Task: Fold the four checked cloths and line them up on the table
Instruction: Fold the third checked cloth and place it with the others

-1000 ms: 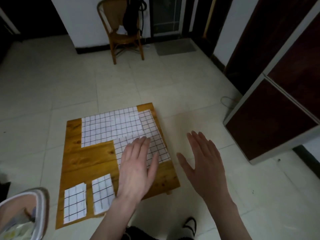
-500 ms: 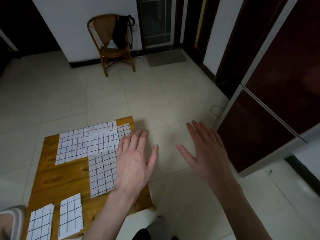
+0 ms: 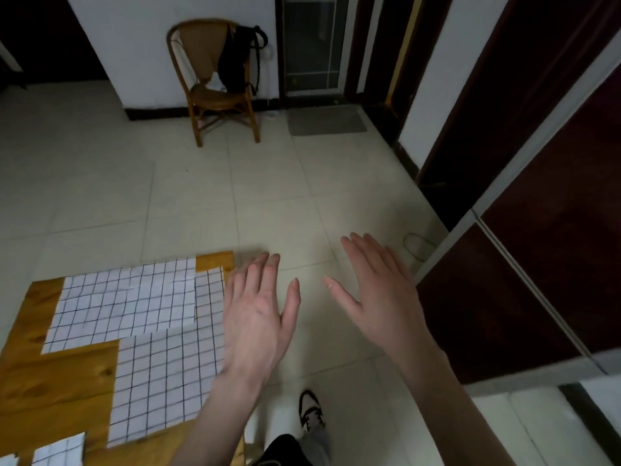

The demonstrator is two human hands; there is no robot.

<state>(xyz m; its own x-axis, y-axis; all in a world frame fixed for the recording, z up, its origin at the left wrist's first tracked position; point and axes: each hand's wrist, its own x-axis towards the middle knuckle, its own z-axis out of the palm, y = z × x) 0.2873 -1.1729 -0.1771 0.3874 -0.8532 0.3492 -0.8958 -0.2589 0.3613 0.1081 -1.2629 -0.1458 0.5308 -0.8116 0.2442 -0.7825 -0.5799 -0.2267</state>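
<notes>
A low wooden table (image 3: 57,381) fills the lower left. One large white checked cloth (image 3: 124,304) lies flat at its far side. A second unfolded checked cloth (image 3: 164,378) lies nearer me along the right edge, partly under the first. Two small folded checked cloths show at the bottom left corner, one (image 3: 58,450) beside the other (image 3: 8,460), both cut off by the frame. My left hand (image 3: 258,317) hovers open, palm down, over the table's right edge and the second cloth. My right hand (image 3: 376,290) is open over the floor, right of the table.
Pale tiled floor (image 3: 201,203) lies around the table. A rattan chair (image 3: 215,82) with a black bag stands by the far wall. A dark cabinet (image 3: 537,264) is close on the right. My shoe (image 3: 311,412) is on the floor beside the table.
The view has swung right and up, so the table slid toward the lower left. Both hands stay open and spread; the left one now hangs over the table's right edge.
</notes>
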